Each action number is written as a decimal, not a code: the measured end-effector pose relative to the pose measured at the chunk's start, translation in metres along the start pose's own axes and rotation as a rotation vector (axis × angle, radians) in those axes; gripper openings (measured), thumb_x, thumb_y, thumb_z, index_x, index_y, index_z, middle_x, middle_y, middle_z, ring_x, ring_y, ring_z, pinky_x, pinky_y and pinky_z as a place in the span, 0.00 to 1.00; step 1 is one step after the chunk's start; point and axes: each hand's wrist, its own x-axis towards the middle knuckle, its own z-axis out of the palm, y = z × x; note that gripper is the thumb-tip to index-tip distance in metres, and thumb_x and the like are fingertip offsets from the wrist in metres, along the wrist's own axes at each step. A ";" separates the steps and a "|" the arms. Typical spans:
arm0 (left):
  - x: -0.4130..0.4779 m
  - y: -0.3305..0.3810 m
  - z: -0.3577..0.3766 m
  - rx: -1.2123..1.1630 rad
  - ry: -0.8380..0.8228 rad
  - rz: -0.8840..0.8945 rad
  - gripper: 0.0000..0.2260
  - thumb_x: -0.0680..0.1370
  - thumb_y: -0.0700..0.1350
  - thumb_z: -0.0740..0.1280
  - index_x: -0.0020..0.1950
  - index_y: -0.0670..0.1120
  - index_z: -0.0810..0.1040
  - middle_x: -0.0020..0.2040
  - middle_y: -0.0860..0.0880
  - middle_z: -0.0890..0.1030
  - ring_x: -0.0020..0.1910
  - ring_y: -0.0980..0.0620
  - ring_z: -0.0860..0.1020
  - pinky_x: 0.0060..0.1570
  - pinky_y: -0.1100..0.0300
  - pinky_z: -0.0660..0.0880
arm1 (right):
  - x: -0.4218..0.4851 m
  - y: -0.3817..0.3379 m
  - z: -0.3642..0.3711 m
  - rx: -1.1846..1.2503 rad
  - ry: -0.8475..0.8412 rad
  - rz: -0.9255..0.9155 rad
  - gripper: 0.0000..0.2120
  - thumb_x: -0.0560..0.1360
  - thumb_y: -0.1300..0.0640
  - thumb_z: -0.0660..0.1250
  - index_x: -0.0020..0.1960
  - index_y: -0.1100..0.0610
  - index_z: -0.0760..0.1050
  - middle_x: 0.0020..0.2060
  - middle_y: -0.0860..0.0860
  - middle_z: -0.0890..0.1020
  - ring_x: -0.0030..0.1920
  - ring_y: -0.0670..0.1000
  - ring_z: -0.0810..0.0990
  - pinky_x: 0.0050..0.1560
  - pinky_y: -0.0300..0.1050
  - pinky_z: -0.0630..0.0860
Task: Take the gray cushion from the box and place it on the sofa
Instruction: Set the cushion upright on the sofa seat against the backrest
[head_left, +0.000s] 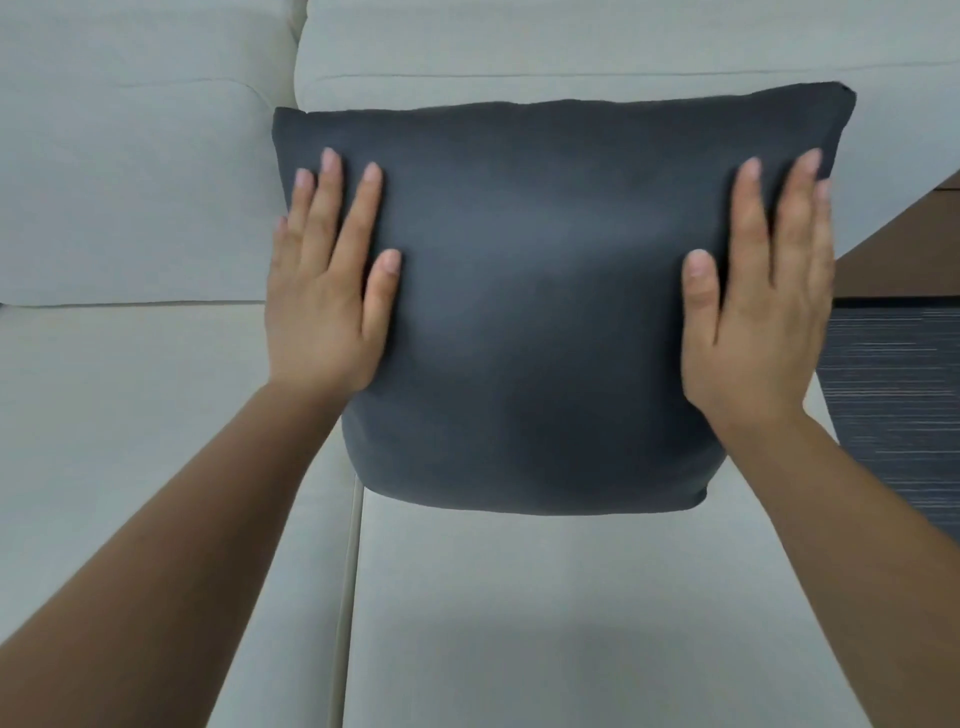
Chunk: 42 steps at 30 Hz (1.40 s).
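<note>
The dark gray cushion (540, 312) stands upright on the pale sofa (519, 597), leaning against the backrest above the seam between two seat pads. My left hand (327, 291) lies flat on the cushion's left side, fingers spread. My right hand (753, 301) lies flat on its right side, fingers near the right edge. Neither hand curls around the fabric. The box is not in view.
The sofa's seat pads and back cushions (130, 182) fill most of the view. At the right, past the sofa's end, are a dark striped rug (898, 395) and a strip of brown wooden floor (904, 260).
</note>
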 end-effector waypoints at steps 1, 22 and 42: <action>-0.005 0.001 0.000 -0.041 0.021 -0.055 0.25 0.81 0.52 0.48 0.77 0.46 0.56 0.78 0.41 0.56 0.77 0.41 0.52 0.75 0.52 0.49 | -0.005 0.000 -0.001 0.040 0.025 0.041 0.27 0.82 0.46 0.47 0.77 0.57 0.55 0.77 0.63 0.56 0.77 0.61 0.54 0.75 0.46 0.48; -0.163 -0.029 0.068 0.107 0.036 0.203 0.25 0.81 0.52 0.51 0.77 0.55 0.47 0.79 0.47 0.48 0.78 0.50 0.45 0.74 0.48 0.53 | -0.136 0.044 0.034 -0.087 -0.071 -0.210 0.27 0.81 0.45 0.49 0.77 0.53 0.50 0.75 0.62 0.55 0.76 0.58 0.49 0.75 0.55 0.48; -0.193 -0.001 0.113 0.182 0.094 0.387 0.28 0.80 0.53 0.57 0.77 0.55 0.48 0.79 0.54 0.40 0.78 0.53 0.44 0.75 0.53 0.45 | -0.201 0.027 0.073 -0.176 -0.035 -0.474 0.35 0.79 0.44 0.59 0.78 0.53 0.46 0.79 0.50 0.41 0.78 0.48 0.43 0.75 0.52 0.47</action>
